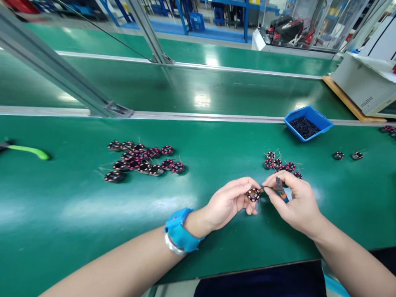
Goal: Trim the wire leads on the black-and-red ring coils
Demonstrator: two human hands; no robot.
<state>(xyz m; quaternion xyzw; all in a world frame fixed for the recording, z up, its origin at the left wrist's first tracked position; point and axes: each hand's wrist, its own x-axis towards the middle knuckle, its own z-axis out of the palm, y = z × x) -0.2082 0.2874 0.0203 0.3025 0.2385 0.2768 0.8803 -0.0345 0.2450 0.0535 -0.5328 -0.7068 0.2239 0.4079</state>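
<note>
My left hand (pixel 230 200) is closed around a small ring-shaped motor stator (pixel 253 194) with copper windings, its face turned up toward me. Just to the right, my right hand (pixel 293 200) pinches a thin dark tube (pixel 262 188) between thumb and forefinger, at the stator's edge. Cutting pliers (pixel 281 189) with blue and orange handles are tucked in the same hand; the fingers hide part of them. Fine wire ends hang below the held stator. Behind my right hand lies a cluster of stators (pixel 277 162) with thin leads sticking up.
A larger group of stators (pixel 140 159) lies left of centre. Two single stators (pixel 338 155) sit at the right. A blue bin (pixel 324 123) holds many short black pieces. A green-handled tool (pixel 29 150) lies far left. Metal frame posts (pixel 62 68) rise behind the green bench (pixel 93 231).
</note>
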